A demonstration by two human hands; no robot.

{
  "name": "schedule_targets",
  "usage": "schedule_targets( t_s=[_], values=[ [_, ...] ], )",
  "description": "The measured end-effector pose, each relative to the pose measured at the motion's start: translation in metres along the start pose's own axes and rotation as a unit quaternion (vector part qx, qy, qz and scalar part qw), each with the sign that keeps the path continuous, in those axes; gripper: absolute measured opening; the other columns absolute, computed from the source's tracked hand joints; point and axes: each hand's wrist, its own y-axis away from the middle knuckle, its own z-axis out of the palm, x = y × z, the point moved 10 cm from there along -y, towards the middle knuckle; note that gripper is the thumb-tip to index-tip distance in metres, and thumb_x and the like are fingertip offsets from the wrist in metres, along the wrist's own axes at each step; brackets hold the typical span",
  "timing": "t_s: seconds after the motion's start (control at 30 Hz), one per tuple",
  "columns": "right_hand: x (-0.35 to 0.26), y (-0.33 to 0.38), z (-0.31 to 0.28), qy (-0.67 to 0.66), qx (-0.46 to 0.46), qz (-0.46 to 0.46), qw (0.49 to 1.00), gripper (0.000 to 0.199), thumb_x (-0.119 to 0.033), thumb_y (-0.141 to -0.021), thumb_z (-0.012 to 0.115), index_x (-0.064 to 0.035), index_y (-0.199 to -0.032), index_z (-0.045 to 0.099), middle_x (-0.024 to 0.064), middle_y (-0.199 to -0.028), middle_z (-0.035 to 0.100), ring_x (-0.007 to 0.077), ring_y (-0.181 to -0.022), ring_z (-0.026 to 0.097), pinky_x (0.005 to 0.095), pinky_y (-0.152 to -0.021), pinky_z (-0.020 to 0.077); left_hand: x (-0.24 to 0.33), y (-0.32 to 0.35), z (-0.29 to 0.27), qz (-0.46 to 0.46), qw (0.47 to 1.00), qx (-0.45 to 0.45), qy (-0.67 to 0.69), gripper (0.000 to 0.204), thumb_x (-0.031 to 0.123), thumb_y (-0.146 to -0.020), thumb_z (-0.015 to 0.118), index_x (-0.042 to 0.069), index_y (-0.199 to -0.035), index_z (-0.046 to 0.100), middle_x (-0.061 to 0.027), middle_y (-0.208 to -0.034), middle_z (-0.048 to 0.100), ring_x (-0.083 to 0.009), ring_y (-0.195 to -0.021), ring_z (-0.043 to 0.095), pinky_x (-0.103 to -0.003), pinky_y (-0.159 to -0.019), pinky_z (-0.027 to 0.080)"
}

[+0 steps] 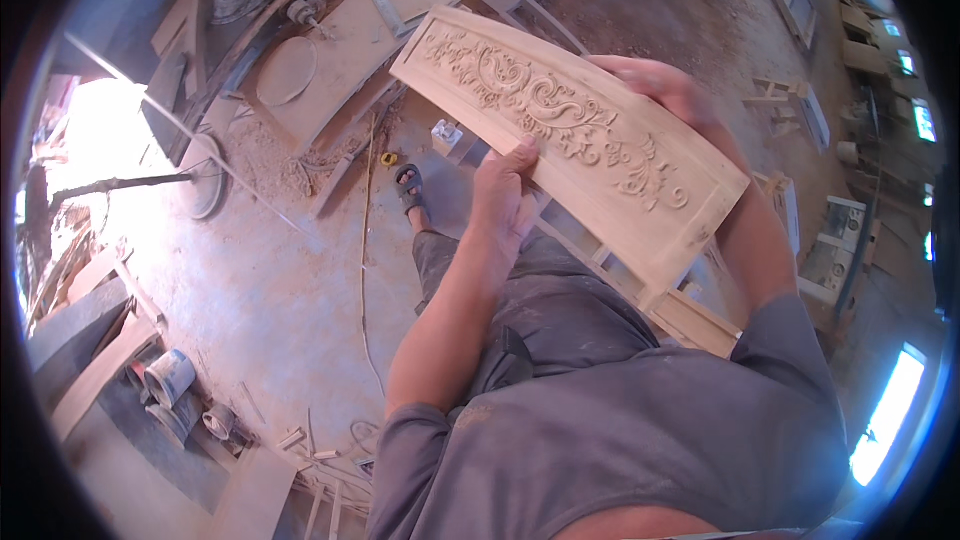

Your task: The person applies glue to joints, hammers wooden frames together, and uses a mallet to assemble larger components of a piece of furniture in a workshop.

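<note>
A pale wooden panel [600, 195] with carved scrolls and leaves is tilted in front of me, its far edge slightly curved. My left hand [502, 195] grips its near edge, thumb on the carved face and the other fingers partly hidden beneath. At the far edge, my right hand [660, 88] is closed against the wood, slightly blurred, with part of it behind the panel. The right forearm passes behind the panel's right end. Below the panel's lower corner lies a plain wooden frame piece [695, 325], partly covered by it.
A workbench [335, 90] with a round disc stands at the far left, strewn with shavings. A hose [365, 270] crosses the dusty floor near my sandalled foot [409, 187]. Buckets [170, 377] and boards sit at the lower left. Wooden frames [795, 110] stand on the right.
</note>
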Motion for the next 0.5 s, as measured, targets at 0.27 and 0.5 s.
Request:
schedule_targets(
  t_s=[0.27,0.5],
  values=[
    [-0.068,0.108,0.009,0.013,0.176,-0.397,0.901,0.057,-0.052,-0.095,0.047,-0.0019,-0.121,0.056,0.0202,-0.125,0.055,0.0380,-0.126,0.046,0.0530,-0.116,0.0215,0.007,-0.020,-0.011,-0.120,0.982,0.116,0.087,0.033,0.000,-0.095,0.053,-0.002,-0.127,0.045,-0.0143,-0.119,0.059,-0.0238,-0.107,0.061,-0.037,-0.096,0.052],
    [-0.143,0.081,0.022,0.056,0.332,-0.323,0.884,0.040,-0.019,-0.093,0.047,-0.0183,-0.056,0.033,-0.0019,-0.054,0.034,0.0134,-0.066,0.039,0.0340,-0.087,0.0367,0.013,-0.021,0.026,-0.265,0.961,0.015,0.079,0.035,0.013,-0.100,0.051,-0.005,-0.128,0.044,-0.0196,-0.126,0.056,-0.0292,-0.115,0.059,-0.041,-0.102,0.050]
  ],
)
